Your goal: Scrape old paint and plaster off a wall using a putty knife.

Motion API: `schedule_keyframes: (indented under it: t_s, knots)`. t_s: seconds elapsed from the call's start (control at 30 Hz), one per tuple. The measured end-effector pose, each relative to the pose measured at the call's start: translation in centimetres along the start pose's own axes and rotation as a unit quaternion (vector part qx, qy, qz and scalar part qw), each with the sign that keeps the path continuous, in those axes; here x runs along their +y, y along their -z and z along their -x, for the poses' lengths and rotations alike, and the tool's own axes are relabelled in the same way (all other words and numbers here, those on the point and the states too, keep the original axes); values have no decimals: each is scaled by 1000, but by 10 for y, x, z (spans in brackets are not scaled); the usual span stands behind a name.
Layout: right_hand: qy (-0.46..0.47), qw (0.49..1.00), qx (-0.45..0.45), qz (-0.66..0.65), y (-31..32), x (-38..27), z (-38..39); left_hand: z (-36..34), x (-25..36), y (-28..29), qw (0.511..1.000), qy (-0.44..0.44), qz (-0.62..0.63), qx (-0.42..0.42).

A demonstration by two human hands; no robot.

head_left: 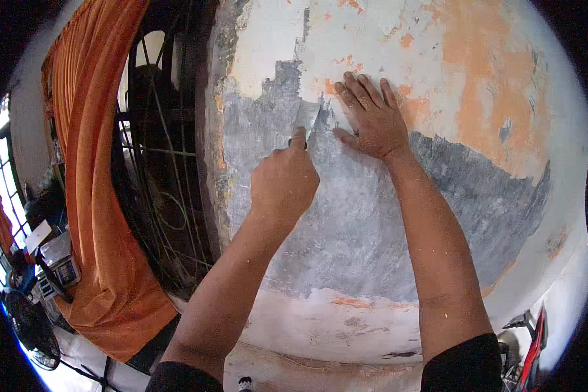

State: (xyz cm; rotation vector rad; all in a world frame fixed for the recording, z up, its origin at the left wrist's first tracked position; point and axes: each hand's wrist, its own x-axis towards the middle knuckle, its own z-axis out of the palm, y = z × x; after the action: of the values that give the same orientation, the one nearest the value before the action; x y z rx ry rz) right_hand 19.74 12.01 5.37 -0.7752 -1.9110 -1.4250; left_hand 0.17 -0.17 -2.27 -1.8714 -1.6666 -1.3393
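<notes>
Scraper (311,117) at the upper edge of a wall's grey patch (353,235), gripped in a person's left hand (285,179), index finger extended toward the blade. The right hand (370,121) lies open, fingers spread, at the patch's upper border. Flaking orange paint (480,85) spreads above the patch; left of it hangs an orange curtain (104,215) near a dark grille (166,153), and farther left, a bright window (6,170).
</notes>
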Motion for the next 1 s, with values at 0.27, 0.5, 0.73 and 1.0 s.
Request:
schedule_keyframes:
  t_s: [0.27, 0.5, 0.73, 1.0]
  knots:
    - [8, 1000, 1, 13, 1, 0, -1, -11, 8, 8, 1000, 7, -10, 16]
    - [7, 1000, 1, 9, 2, -4, -4, -17, 0, 9, 999, 9, -29, 14]
    - [4, 1000, 8, -3, 0, 1, -1, 3, 2, 0, 997, 37, -57, -33]
    - [3, 1000, 7, 0, -1, 1, 0, 4, 8, 7, 999, 27, -22, -19]
